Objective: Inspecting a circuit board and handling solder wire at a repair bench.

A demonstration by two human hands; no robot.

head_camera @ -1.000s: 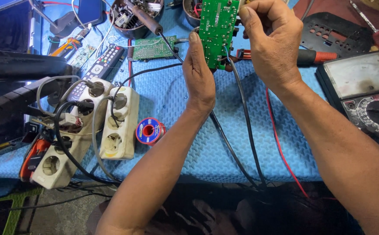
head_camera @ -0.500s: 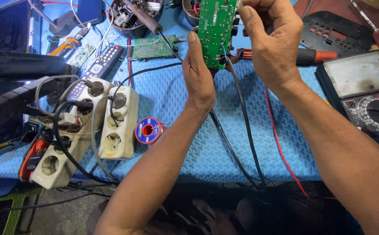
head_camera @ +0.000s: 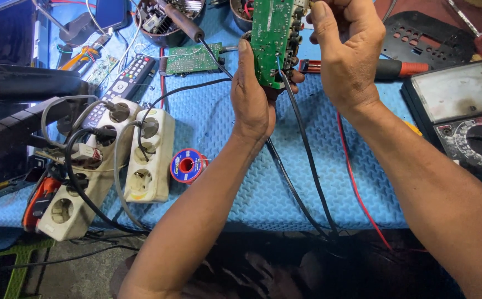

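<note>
Nearest lie two power strips [head_camera: 113, 166] and a solder spool [head_camera: 187, 165] on the blue mat [head_camera: 318, 188]. Above the mat, the left hand [head_camera: 252, 99] closes on the lower edge of a green board [head_camera: 273, 41], held upright – black cables [head_camera: 302, 166] hang from it. The right hand [head_camera: 346, 52] grips its upper right side (fingertips hidden, so how tightly is unclear). Farther off – a multimeter [head_camera: 462, 116], a remote [head_camera: 130, 80].
</note>
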